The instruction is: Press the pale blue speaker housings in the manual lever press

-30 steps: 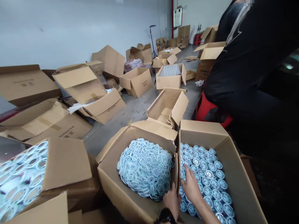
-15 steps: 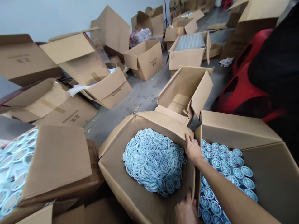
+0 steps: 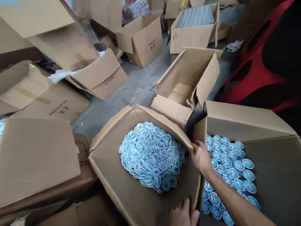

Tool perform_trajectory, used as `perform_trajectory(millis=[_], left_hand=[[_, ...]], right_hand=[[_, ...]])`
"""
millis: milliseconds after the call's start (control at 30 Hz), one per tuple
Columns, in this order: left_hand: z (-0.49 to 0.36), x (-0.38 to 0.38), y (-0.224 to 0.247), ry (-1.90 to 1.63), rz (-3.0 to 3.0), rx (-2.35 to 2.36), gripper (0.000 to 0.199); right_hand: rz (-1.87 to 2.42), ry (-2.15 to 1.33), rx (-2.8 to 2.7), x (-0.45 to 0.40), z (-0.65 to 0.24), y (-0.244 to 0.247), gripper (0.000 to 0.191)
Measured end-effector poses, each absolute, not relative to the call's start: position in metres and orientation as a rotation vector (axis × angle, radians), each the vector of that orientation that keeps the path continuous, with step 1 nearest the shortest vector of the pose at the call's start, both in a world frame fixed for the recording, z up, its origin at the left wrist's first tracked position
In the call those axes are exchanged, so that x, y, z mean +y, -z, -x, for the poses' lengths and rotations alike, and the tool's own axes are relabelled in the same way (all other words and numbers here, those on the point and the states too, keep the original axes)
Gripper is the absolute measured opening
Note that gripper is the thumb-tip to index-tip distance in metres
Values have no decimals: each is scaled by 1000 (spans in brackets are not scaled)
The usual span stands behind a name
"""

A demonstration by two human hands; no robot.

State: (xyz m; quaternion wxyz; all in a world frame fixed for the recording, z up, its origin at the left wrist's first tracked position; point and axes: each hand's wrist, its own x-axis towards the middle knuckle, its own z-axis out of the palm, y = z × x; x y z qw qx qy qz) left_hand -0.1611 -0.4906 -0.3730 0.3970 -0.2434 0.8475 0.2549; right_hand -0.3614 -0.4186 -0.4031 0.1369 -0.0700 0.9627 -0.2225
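An open cardboard box (image 3: 113,179) stands tilted in front of me, with a heap of light blue ring-shaped pieces (image 3: 152,153) inside. My right hand (image 3: 201,157) is closed on the far right corner of its rim. Lower down, my left hand (image 3: 183,215) grips the same box's right wall near the bottom of the view; part of that hand is cut off by the frame edge. Right beside it, a second open box (image 3: 270,169) holds rows of light blue round-topped pieces (image 3: 232,172), partly hidden by my right forearm.
Ahead stands an open box with torn flaps (image 3: 175,110). Behind it are a box of clear plastic items (image 3: 196,17) and another open carton (image 3: 145,40). More cartons (image 3: 39,150) crowd the left. A red chair (image 3: 258,56) with something black over it stands at right.
The view has tilted down and moved closer. Both hands keep hold of the box, and its far rim now bends inward more at my right hand.
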Motion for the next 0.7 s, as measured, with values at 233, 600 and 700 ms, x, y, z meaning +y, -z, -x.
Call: perform_trajectory(millis=[233, 600, 700], left_hand=[[275, -594, 440, -567, 693, 2448, 35], [313, -588, 542, -279, 637, 2298, 33], [280, -572, 545, -314, 582, 2250, 29]], right_hand=[[183, 762, 2767, -422, 374, 410, 35], [131, 779, 2749, -423, 383, 409, 35], [120, 791, 2740, -423, 384, 409, 35]])
